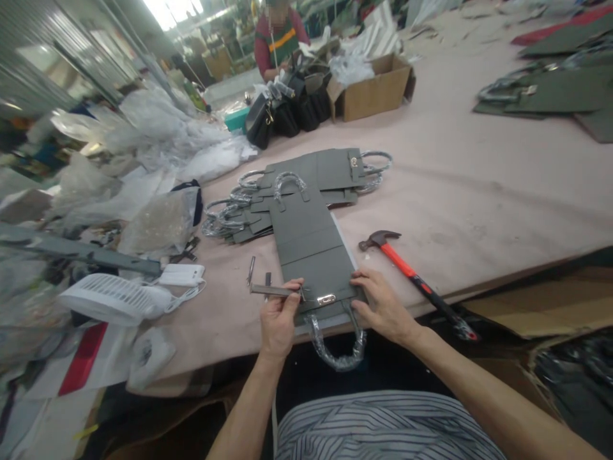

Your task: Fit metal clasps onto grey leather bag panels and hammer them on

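Note:
A flat grey bag piece (311,236) lies lengthwise before me, with a shiny metal clasp (326,299) near its close end. Its plastic-wrapped handle (339,361) hangs past the table edge. Between thumb and fingers, my left hand (280,319) pinches a thin, flat metal tool (268,291), whose far end points left and whose other end is by the clasp. My right hand (383,303) grips the right edge of the bag piece, thumb near the handle's base. A claw hammer (407,271) with a red and black handle rests to the right.
More grey bag pieces (330,167) with wrapped handles lie stacked beyond, others (565,89) at far right. Small metal rods (251,271) and a white fan (115,297) are left. Behind stand black bags (287,115), a cardboard box (373,92) and a person (280,38).

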The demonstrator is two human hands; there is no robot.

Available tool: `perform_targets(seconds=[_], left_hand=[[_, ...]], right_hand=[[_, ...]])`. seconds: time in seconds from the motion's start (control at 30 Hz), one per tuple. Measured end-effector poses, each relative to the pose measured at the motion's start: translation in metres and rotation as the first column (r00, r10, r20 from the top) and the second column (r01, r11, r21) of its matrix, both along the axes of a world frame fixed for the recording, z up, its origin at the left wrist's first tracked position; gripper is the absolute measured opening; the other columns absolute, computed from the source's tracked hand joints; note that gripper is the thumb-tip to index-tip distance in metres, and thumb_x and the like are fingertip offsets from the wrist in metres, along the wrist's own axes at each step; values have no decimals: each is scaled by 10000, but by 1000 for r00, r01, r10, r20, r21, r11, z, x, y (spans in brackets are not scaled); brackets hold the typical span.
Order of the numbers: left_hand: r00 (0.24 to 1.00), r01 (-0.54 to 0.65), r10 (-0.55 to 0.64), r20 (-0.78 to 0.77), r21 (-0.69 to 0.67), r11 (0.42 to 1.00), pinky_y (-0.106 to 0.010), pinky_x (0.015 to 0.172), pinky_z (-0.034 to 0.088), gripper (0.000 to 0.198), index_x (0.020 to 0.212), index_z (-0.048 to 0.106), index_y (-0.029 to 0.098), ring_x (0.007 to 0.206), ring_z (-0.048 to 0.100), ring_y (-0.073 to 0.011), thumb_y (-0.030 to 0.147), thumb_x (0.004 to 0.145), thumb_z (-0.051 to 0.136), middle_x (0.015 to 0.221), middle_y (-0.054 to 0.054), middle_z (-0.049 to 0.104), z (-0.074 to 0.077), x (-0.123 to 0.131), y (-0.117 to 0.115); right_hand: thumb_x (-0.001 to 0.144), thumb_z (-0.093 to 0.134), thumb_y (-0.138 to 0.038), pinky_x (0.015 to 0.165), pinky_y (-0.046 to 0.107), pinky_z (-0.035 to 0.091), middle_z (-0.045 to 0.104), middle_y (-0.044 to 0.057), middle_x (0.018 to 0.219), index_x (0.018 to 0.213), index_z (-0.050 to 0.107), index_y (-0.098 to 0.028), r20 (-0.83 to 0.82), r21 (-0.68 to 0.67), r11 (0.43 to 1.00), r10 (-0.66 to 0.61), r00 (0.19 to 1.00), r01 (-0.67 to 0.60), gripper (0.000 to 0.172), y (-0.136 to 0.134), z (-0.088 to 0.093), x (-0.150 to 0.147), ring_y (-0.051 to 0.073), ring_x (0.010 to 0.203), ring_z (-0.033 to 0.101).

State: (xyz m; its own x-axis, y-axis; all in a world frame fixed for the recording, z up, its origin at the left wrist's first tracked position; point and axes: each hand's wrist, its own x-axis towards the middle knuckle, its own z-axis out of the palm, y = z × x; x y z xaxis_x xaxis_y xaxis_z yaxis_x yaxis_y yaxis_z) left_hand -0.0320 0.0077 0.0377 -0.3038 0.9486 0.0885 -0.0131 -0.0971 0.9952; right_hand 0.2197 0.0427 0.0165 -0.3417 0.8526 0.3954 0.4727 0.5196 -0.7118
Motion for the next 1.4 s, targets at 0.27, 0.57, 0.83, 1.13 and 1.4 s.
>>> perform_targets(seconds=[0.27, 0.57, 0.83, 1.13, 1.4], left_hand=[[984, 163, -163, -65, -9, 987, -325, 825, 624, 173, 922, 738, 162, 1000, 716, -218, 319, 850, 741, 1025, -95, 738, 3, 51, 20], [972, 191, -191, -138, -17, 982, -347, 877, 626, 135, 934, 707, 174, 989, 741, -212, 281, 854, 729, 1057, -94, 759, -3, 60, 24], [950, 236, -231, -209, -2, 972, -359, 892, 626, 99, 922, 728, 178, 994, 750, -222, 244, 850, 740, 1031, -87, 779, -2, 61, 25], [953, 206, -209, -221, -38, 978, -365, 906, 621, 103, 921, 727, 171, 987, 749, -224, 246, 852, 735, 1042, -100, 781, -1, 63, 27], [951, 223, -218, -218, -3, 975, -360, 889, 630, 102, 929, 725, 179, 986, 755, -225, 238, 850, 751, 1033, -89, 783, -1, 64, 27]], right_hand=[[884, 578, -214, 981, 520, 521, 579, 152, 1236, 1186, 547, -205, 4, 107, 988, -111, 994, 110, 304, -12, -22, -1, 302, 1176, 573], [881, 545, -205, 930, 498, 529, 586, 168, 1259, 1157, 529, -206, 6, 187, 975, -125, 992, 121, 277, -14, -26, -2, 301, 1132, 591], [840, 568, -193, 953, 498, 530, 608, 162, 1285, 1127, 593, -214, -31, 171, 978, -118, 992, 122, 288, -14, -30, 0, 308, 1166, 598], [847, 567, -186, 949, 521, 544, 610, 169, 1288, 1137, 571, -215, -13, 201, 971, -130, 991, 130, 291, -15, -34, -1, 314, 1182, 601], [836, 576, -195, 966, 533, 532, 612, 168, 1301, 1133, 551, -223, -42, 196, 970, -136, 990, 142, 299, -16, -38, -2, 317, 1192, 603]])
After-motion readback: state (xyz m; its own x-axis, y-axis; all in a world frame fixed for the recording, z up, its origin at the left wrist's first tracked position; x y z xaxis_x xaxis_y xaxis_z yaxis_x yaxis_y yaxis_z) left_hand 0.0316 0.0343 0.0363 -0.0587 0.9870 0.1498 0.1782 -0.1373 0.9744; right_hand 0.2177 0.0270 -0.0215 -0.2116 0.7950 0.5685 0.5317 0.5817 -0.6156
